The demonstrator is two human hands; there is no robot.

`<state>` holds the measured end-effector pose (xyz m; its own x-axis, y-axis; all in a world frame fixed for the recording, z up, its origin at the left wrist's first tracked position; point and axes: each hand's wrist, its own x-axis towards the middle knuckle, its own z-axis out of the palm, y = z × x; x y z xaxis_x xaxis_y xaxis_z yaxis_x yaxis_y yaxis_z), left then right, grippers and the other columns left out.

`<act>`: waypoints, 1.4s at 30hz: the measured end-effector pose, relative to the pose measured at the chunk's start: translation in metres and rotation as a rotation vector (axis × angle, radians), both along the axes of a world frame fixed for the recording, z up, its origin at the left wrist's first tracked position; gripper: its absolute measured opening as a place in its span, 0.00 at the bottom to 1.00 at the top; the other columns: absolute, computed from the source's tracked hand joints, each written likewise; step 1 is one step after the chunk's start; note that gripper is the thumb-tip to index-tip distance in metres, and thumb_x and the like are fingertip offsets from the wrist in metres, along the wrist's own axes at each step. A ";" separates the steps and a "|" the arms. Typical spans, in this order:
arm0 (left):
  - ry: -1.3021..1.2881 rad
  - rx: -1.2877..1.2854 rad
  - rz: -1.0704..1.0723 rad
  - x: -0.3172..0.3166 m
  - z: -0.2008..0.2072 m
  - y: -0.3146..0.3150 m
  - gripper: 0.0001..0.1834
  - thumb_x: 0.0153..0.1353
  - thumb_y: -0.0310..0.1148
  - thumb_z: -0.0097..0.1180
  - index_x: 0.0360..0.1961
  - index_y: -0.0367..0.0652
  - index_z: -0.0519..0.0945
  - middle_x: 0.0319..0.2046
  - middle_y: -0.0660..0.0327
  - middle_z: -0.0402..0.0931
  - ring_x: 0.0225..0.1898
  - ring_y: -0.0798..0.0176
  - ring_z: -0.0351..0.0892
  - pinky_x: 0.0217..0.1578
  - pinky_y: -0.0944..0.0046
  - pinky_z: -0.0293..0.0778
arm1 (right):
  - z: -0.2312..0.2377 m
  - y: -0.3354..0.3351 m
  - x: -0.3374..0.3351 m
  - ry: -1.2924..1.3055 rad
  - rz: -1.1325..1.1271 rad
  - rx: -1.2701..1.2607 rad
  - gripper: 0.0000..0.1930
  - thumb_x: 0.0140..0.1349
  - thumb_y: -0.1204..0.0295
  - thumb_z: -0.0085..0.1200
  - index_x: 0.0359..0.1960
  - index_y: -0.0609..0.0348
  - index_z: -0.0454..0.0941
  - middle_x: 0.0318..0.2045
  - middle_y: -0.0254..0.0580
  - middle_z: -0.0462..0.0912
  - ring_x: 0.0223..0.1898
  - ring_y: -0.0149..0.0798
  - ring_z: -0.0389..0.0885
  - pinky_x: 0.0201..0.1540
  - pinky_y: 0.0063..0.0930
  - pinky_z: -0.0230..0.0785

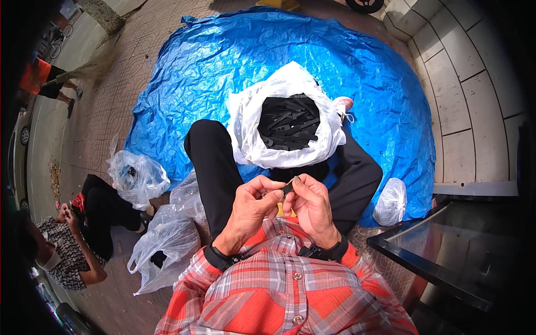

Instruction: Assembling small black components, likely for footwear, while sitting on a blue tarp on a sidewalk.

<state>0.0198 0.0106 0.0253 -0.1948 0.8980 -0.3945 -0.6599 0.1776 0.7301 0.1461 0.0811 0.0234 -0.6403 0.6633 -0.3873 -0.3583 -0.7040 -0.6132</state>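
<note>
Close in front of my chest, my left hand [255, 202] and my right hand [310, 203] meet, their fingers pinched on a small dark strip [287, 187]. Only a bit of the strip shows between the fingertips, so its full shape is hidden. Just beyond my hands, between my bent knees, stands an open white plastic bag [245, 125] with its rim rolled outward. Many flat black strips [288, 121] fill it; they look like rubber or plastic, though I cannot tell which.
A crumpled blue tarp [195, 72] lies under the bag. Clear plastic bags [164, 243] sit at my left, a tied white bag [391, 202] at my right. A dark glossy-topped table [441, 251] stands close right. A seated person [72, 245] works at left; another [42, 78] stands farther off.
</note>
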 end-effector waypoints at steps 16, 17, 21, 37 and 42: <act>-0.092 -0.028 -0.017 -0.002 -0.001 0.000 0.05 0.54 0.23 0.55 0.32 0.34 0.76 0.19 0.63 0.74 0.14 0.77 0.64 0.15 0.77 0.60 | 0.001 0.002 0.002 -0.021 0.028 0.020 0.09 0.62 0.69 0.48 0.27 0.61 0.70 0.18 0.38 0.75 0.16 0.30 0.74 0.18 0.20 0.65; -0.092 -0.028 -0.017 -0.002 -0.001 0.000 0.05 0.54 0.23 0.55 0.32 0.34 0.76 0.19 0.63 0.74 0.14 0.77 0.64 0.15 0.77 0.60 | 0.001 0.002 0.002 -0.025 0.027 0.018 0.09 0.62 0.69 0.48 0.27 0.60 0.70 0.18 0.38 0.75 0.16 0.30 0.74 0.18 0.20 0.65; 0.116 -0.036 -0.004 0.003 0.005 -0.001 0.04 0.55 0.23 0.54 0.32 0.35 0.76 0.18 0.65 0.72 0.14 0.78 0.63 0.15 0.77 0.59 | -0.001 0.000 0.002 -0.042 0.022 0.048 0.09 0.61 0.69 0.49 0.26 0.60 0.70 0.18 0.37 0.75 0.16 0.29 0.73 0.19 0.19 0.65; 0.145 0.107 0.070 0.006 -0.003 -0.006 0.10 0.60 0.25 0.50 0.43 0.35 0.76 0.23 0.70 0.71 0.20 0.80 0.64 0.22 0.78 0.61 | 0.005 -0.011 0.009 -0.606 -0.112 1.902 0.12 0.43 0.81 0.57 0.33 0.68 0.76 0.29 0.44 0.73 0.30 0.41 0.74 0.30 0.31 0.69; 0.141 0.122 -0.008 0.000 -0.009 -0.008 0.10 0.58 0.23 0.50 0.41 0.34 0.75 0.23 0.70 0.69 0.20 0.79 0.63 0.22 0.78 0.61 | 0.023 0.011 0.011 -0.740 -0.195 1.764 0.13 0.45 0.75 0.59 0.35 0.62 0.75 0.30 0.41 0.74 0.35 0.44 0.72 0.42 0.35 0.64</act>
